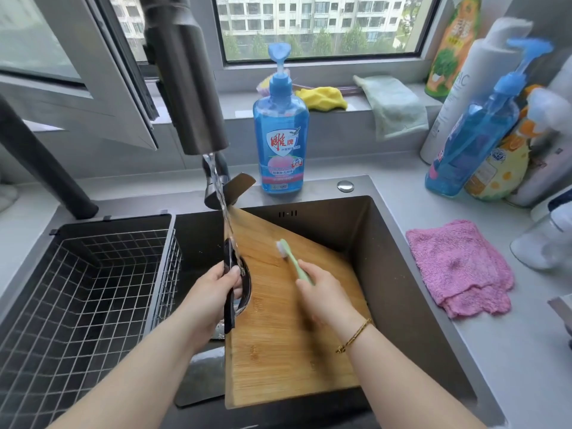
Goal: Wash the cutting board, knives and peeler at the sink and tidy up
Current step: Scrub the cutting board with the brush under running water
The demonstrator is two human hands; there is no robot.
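While water is running from the tap, it is falling onto a dark utensil that the left hand is gripping, with fingers curled round its narrow body and the thumb lying across the top. It is showing edge-on, so I cannot tell whether it is a knife. Just to the right of those fingers, the cutting board is leaning tilted inside the sink. Its round grip hole is sitting right behind the left fingertips, and its far corner is rising toward the back wall.

The right hand is grasping a green toothbrush by the handle, fingers wrapped round it. Beyond its fingertips the white bristles are meeting the board's surface, as far as the blur allows. A gold bracelet is hanging on the right wrist.

To the left of the left fingers, a wire basket is sitting in the sink's other half. Beyond both sets of fingertips, a blue soap bottle is standing on the rim behind the sink. A yellow cloth and a pale green cloth are lying on the sill further back. Well to the right of the right fingers a pink cloth is lying on the counter — more bottles are crowding the corner beyond it.
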